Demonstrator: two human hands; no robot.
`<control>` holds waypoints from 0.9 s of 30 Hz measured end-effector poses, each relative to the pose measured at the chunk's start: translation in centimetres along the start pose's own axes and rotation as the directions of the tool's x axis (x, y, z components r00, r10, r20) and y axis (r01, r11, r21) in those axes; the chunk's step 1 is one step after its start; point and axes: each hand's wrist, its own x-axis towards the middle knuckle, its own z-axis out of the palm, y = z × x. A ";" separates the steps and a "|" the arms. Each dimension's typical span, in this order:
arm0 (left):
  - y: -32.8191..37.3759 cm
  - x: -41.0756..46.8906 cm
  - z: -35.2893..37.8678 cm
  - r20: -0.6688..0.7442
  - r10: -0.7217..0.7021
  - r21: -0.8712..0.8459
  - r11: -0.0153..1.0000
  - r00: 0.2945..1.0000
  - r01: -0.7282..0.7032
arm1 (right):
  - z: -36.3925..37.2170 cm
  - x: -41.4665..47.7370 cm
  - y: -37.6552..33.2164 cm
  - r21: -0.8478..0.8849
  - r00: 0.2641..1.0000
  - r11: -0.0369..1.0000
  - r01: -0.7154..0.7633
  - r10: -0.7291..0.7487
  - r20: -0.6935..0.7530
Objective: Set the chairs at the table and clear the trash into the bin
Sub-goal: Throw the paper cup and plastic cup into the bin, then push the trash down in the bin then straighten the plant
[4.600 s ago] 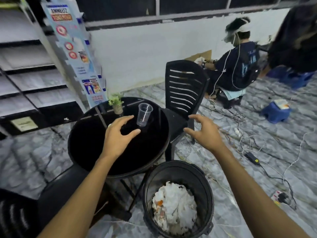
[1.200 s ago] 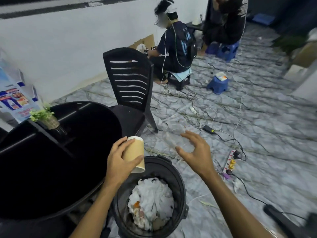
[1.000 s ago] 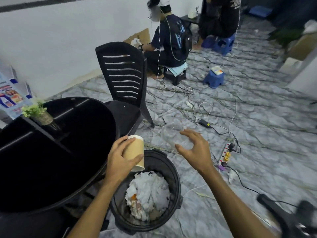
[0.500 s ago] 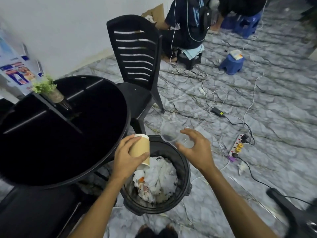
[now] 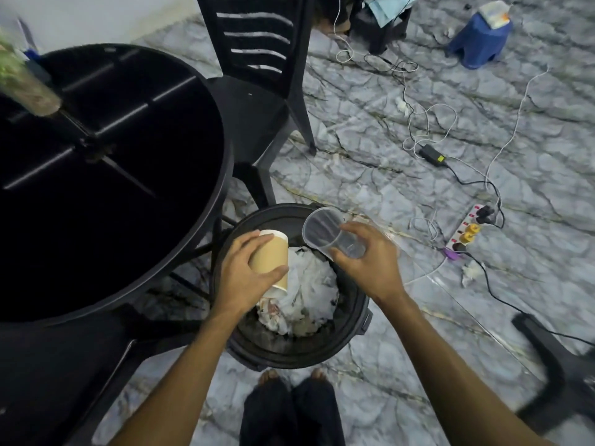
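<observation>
My left hand [image 5: 246, 273] grips a brown paper cup [image 5: 270, 260], held upside down over the black bin [image 5: 352, 329]. My right hand [image 5: 370, 263] grips a clear plastic cup [image 5: 328, 233], tipped on its side above the bin's far rim. The bin stands on the floor at my feet and is partly filled with crumpled white paper. A round black table [image 5: 106, 175] is to the left. One black slatted chair [image 5: 257, 82] stands pushed up to the table's far right side.
A small potted plant [image 5: 22, 82] sits on the table's far left. Part of another black chair [image 5: 560, 371] shows at the lower right. White and black cables, a power strip [image 5: 467, 231] and a blue stool [image 5: 479, 37] lie on the marble floor.
Both hands have dropped closer over the bin with their cups. My view has tilted down, so the bin is now central and my feet show.
</observation>
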 end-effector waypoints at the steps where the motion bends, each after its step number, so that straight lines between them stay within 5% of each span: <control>1: -0.4 0.4 0.5 0.005 -0.009 0.002 1.000 1.000 0.009 | 0.5 0.2 0.6 -0.002 1.000 1.000 -0.007 0.007 0.005; 7: -2.6 1.5 2.8 0.048 -0.072 0.048 0.996 0.996 0.069 | 3.0 0.8 4.2 -0.064 0.984 0.996 -0.059 0.069 0.163; 15: -3.7 1.1 3.0 0.064 -0.075 0.047 0.996 0.995 0.072 | 3.6 0.2 5.6 -0.091 0.975 0.989 -0.117 0.132 0.179; 27: 2.9 -4.4 -6.8 -0.003 0.039 -0.048 0.998 0.999 -0.039 | -1.2 -0.9 -5.4 0.049 0.983 0.999 -0.019 0.010 0.184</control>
